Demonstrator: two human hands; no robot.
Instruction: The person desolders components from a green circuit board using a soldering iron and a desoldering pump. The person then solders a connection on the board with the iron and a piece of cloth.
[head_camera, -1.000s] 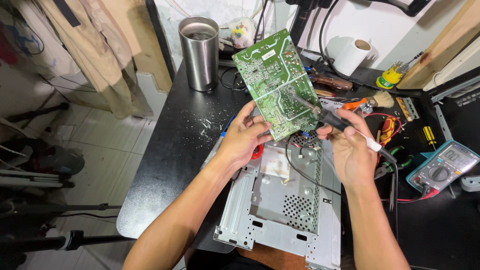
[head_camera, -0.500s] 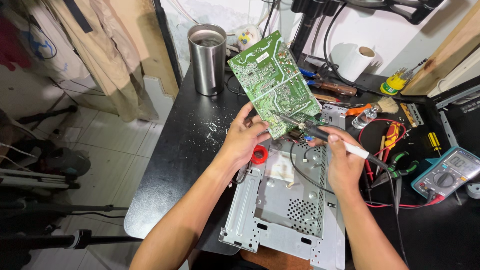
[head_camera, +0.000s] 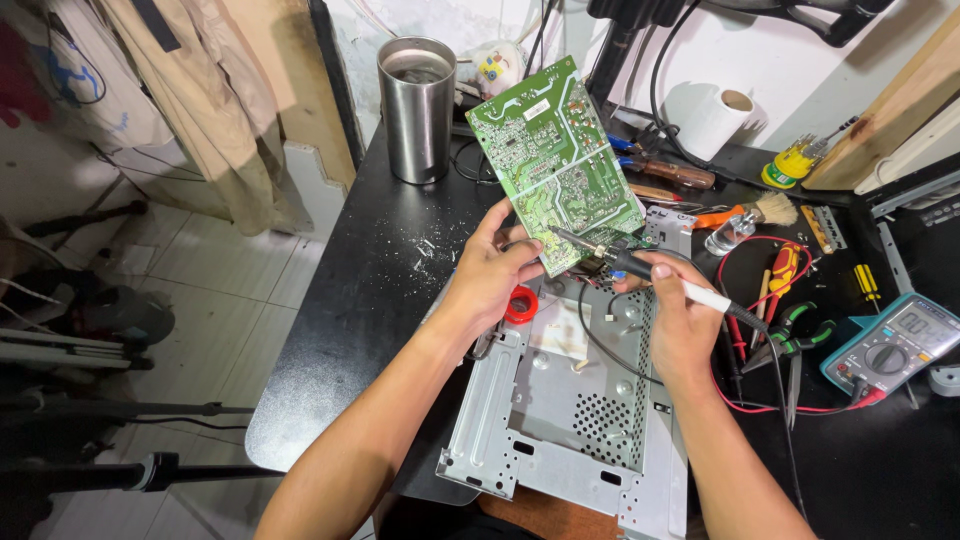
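Head view looks down on a black workbench (head_camera: 330, 330) with many tools. The left hand (head_camera: 490, 275) pinches the lower edge of a green circuit board (head_camera: 555, 160), thumb on one face and fingers behind, and holds it tilted up, solder side to the person, probably so the small joints are easy to see. The right hand (head_camera: 680, 315) is closed around a soldering iron (head_camera: 640, 270), gripped like a pen, and its dark tip touches the board near the lower corner, just beside the left thumb. The cable of the iron hangs down over a grey metal chassis (head_camera: 560, 420), which lies flat under both hands at the edge of the bench.

Behind the board stands a steel cup (head_camera: 417, 110). To the right I see a paper roll (head_camera: 715, 115), a small brush (head_camera: 765, 212), a blue multimeter (head_camera: 895, 345) with red leads, and green-handled pliers (head_camera: 795, 335), all well apart from the hands.
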